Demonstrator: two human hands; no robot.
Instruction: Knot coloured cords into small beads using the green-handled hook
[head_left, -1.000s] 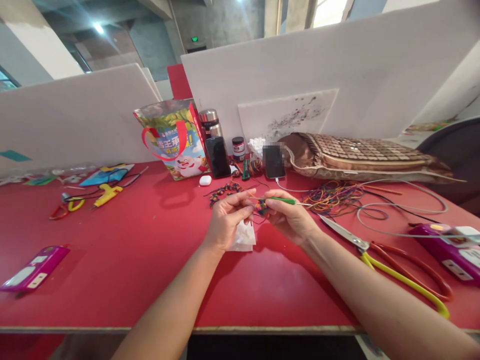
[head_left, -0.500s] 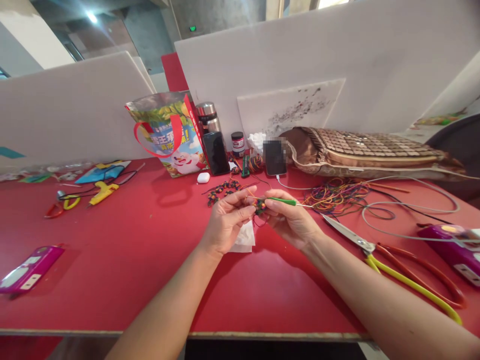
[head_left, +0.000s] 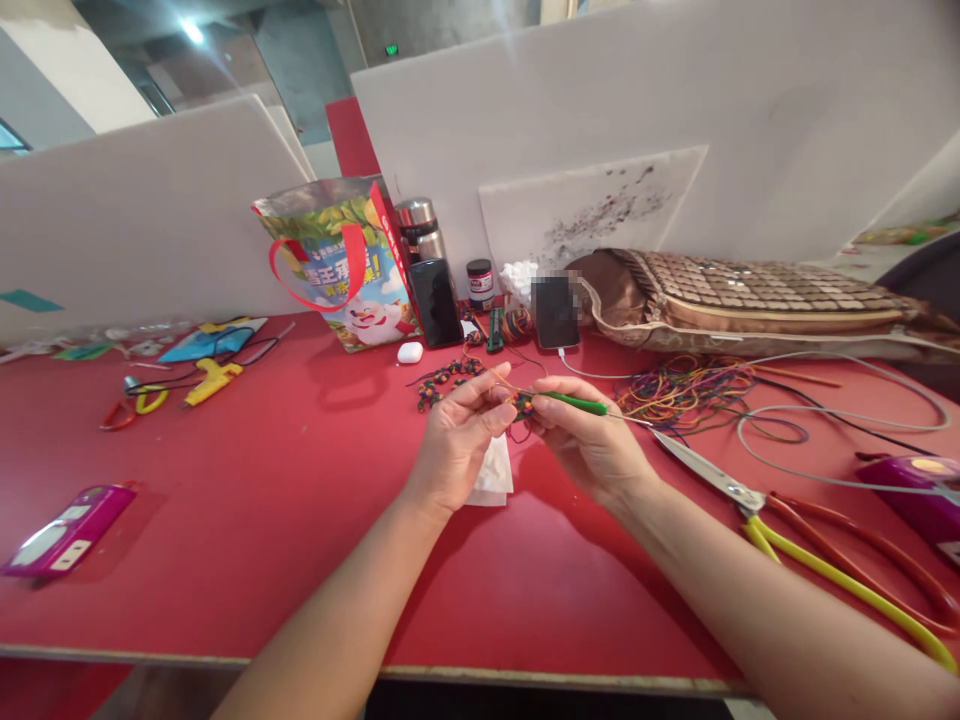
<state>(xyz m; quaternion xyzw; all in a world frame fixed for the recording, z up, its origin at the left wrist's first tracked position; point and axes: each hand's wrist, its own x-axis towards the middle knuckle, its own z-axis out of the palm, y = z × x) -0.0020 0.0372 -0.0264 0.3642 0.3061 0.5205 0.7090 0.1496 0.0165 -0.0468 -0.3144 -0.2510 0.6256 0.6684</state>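
My left hand (head_left: 456, 445) pinches a small multicoloured crocheted piece (head_left: 523, 406), dark with orange and green in it. A strand of yarn runs over my raised left fingertips. Between the thumb and fingers of my right hand (head_left: 592, 445) lies a crochet hook (head_left: 576, 403) with a green handle, its metal shaft pointing right. The hook's left end meets the crocheted piece, where my fingers hide its tip. Just behind my left hand, a curled crocheted strip (head_left: 435, 383) lies on the red table (head_left: 300, 520). White paper (head_left: 495, 474) sits beneath my hands.
Large scissors (head_left: 739, 490) lie beside my right forearm, with loose yarn (head_left: 675, 392) beyond. Behind stand a gift bag (head_left: 345, 270), a dark phone (head_left: 435, 303), a jar (head_left: 480, 285) and another phone (head_left: 555, 312). A yellow glue gun (head_left: 212, 381) lies at left.
The view has shifted slightly. The hook's handle now tilts lower to the right in my right hand. Both hands still hold the same things.
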